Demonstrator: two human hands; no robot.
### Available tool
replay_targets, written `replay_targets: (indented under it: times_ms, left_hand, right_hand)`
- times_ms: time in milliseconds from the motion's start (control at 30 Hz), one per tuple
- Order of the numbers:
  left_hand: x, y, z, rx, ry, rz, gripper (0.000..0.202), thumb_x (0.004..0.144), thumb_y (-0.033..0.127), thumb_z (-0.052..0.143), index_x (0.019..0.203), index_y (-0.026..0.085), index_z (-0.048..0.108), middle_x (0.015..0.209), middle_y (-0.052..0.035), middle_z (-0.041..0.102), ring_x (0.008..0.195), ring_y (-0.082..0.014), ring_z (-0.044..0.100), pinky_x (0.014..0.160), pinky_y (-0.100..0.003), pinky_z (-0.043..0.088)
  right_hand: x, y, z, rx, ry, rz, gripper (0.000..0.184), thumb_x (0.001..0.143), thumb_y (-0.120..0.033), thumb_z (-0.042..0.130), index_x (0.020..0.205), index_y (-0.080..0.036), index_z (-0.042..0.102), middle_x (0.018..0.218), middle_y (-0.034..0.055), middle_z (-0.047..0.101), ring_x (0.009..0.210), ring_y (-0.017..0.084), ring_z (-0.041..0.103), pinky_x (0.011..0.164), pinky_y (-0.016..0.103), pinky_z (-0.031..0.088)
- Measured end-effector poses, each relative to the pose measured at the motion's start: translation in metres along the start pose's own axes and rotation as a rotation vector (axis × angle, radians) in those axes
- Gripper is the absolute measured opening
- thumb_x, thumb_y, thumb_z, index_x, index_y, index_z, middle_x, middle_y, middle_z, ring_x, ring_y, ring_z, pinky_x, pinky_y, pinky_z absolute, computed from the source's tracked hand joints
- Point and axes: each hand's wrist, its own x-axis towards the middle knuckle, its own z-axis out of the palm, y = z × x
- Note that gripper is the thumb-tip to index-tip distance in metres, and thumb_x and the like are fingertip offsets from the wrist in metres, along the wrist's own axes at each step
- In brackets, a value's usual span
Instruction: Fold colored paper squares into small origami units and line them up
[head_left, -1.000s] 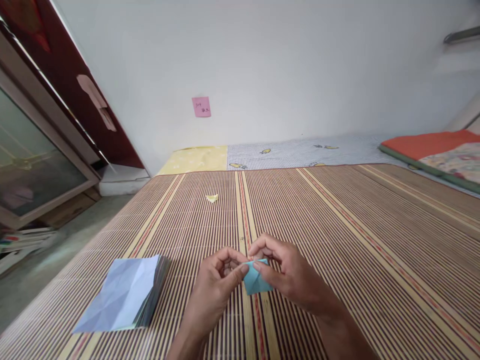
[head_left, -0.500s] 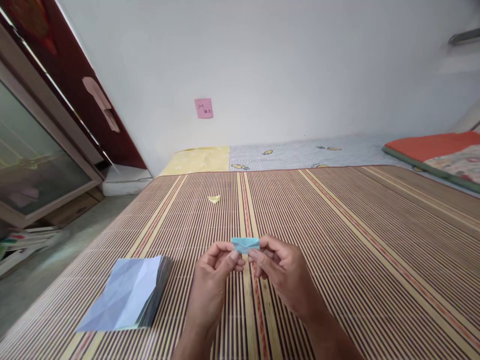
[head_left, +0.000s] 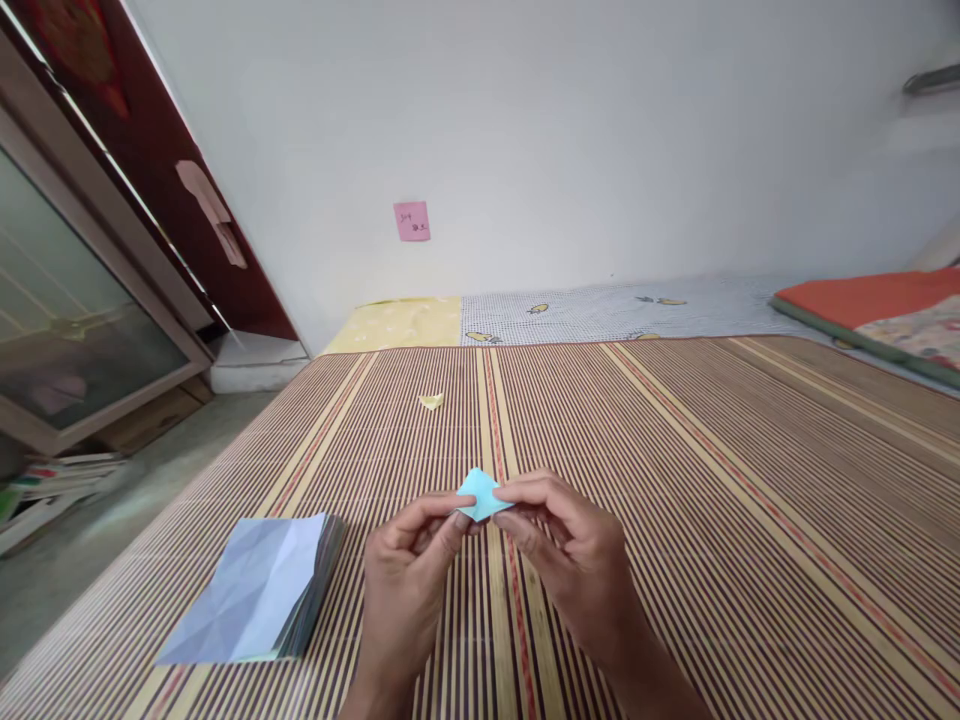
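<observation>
A small light-blue folded paper [head_left: 478, 488] is held up between both hands, over the striped mat. It has a diamond-like outline with a point at the top. My left hand [head_left: 412, 555] pinches its left corner between thumb and index finger. On the other side my right hand [head_left: 574, 540] grips the right corner the same way. The remaining fingers are curled underneath and partly hidden. Left of my left hand lies a thick stack of bluish paper sheets [head_left: 247, 590], the top one creased. A small yellow folded paper [head_left: 432, 402] rests farther back on the mat.
The striped mat [head_left: 675, 520] covers the bed up to a yellow and blue checked sheet [head_left: 570, 318] along the wall. Folded orange bedding [head_left: 862, 300] sits at the far right. A pink note [head_left: 412, 221] is on the wall. Past the left edge are floor and a glass-paned cabinet [head_left: 82, 310].
The blue paper has gone from a flat narrow strip shape to a diamond-like one. Both index fingers now lie across its face, and my left hand has shifted slightly left.
</observation>
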Motion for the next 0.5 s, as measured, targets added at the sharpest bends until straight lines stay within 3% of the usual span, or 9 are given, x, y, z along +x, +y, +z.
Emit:
replay_targets:
  times_ms: [167,400,500]
  left_hand:
    - [-0.002,-0.003,0.000,0.076,0.017,0.025,0.007,0.085,0.027,0.077,0.089,0.023,0.081,0.087,-0.0029,0.078,0.083,-0.0178,0.071,0.082,-0.028,0.058]
    - [-0.007,-0.004,0.010,0.010,0.184,-0.025,0.016,0.080,0.030,0.082,0.090,0.020,0.075,0.082,-0.0010,0.076,0.077,-0.0168,0.071,0.073,-0.025,0.058]
    - [-0.005,-0.003,0.010,-0.033,0.140,-0.077,0.025,0.079,0.032,0.082,0.099,0.020,0.072,0.080,-0.0006,0.075,0.075,-0.0167,0.071,0.074,-0.027,0.057]
  right_hand:
    - [0.000,-0.003,0.005,0.127,0.022,0.130,0.010,0.097,-0.021,0.062,0.089,-0.021,0.067,0.084,0.0010,0.069,0.078,0.016,0.069,0.072,0.029,0.057]
    - [-0.005,0.000,0.017,0.062,0.063,0.196,0.010,0.094,-0.023,0.059,0.085,-0.022,0.058,0.077,0.0001,0.064,0.068,0.016,0.065,0.064,0.029,0.056]
    - [-0.004,0.003,0.013,0.024,0.055,0.214,0.011,0.094,-0.024,0.057,0.083,-0.022,0.056,0.076,0.0000,0.063,0.066,0.015,0.062,0.060,0.028,0.053]
